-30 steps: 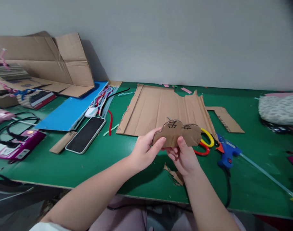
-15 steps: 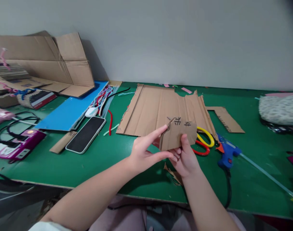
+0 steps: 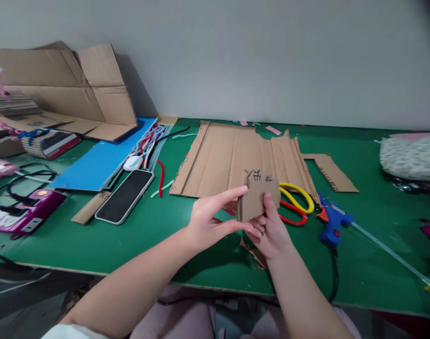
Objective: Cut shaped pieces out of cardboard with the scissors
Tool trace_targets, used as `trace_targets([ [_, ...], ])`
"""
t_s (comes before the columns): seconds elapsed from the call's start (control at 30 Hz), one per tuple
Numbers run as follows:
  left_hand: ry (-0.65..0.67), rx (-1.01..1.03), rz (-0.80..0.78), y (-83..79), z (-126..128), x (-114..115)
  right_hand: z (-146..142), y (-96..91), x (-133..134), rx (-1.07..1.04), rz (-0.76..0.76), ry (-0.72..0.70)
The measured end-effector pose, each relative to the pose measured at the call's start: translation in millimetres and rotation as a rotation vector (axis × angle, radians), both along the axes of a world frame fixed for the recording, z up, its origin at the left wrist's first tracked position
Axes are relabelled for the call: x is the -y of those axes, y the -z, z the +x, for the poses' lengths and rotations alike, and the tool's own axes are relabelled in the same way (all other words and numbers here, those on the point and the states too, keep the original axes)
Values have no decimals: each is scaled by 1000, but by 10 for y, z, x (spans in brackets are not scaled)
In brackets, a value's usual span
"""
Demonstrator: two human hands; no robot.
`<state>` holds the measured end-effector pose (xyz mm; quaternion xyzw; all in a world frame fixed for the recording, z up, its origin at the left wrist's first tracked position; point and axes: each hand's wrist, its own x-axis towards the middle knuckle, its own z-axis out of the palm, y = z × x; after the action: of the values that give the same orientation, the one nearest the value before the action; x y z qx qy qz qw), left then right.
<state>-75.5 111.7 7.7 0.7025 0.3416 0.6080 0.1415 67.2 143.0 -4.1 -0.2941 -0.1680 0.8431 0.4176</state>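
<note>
Nearest me, my right hand (image 3: 271, 233) pinches the small pen-marked cardboard cutout (image 3: 258, 200), holding it upright above the green table (image 3: 158, 235). My left hand (image 3: 208, 221) is spread open, with index fingertip and thumb touching the cutout's left edge. Just beyond lie the scissors (image 3: 297, 203), then the corrugated cardboard sheet (image 3: 229, 157).

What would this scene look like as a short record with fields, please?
Left hand: forefinger and thumb span the left edge of the cardboard piece
Right hand: holds it from below, thumb on its front
Position: held above the green table, pen marks near its top
Nearby: scissors and blue glue gun to its right; phone to the left; cardboard sheet behind
</note>
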Motion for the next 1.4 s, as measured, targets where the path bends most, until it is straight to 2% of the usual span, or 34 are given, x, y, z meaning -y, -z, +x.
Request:
trace_targets([
  [0.3,-90,-38,-71,58,10,22,-35,-68,9,47,-31,100],
  [0.53,11,-41,-85,41,21,12,-14,-60,-1,30,-26,50],
  [0.9,1,1,-159,71,26,16,-15,-42,-9,-5,-19,41],
  [1.07,12,11,-131,78,27,13,-12,-45,-14,-19,-9,24],
  [1.3,20,15,-136,93,12,16,-1,-68,-23,49,5,65],
  [1.4,108,54,-173,103,12,30,20,-83,-13,128,72,160],
])
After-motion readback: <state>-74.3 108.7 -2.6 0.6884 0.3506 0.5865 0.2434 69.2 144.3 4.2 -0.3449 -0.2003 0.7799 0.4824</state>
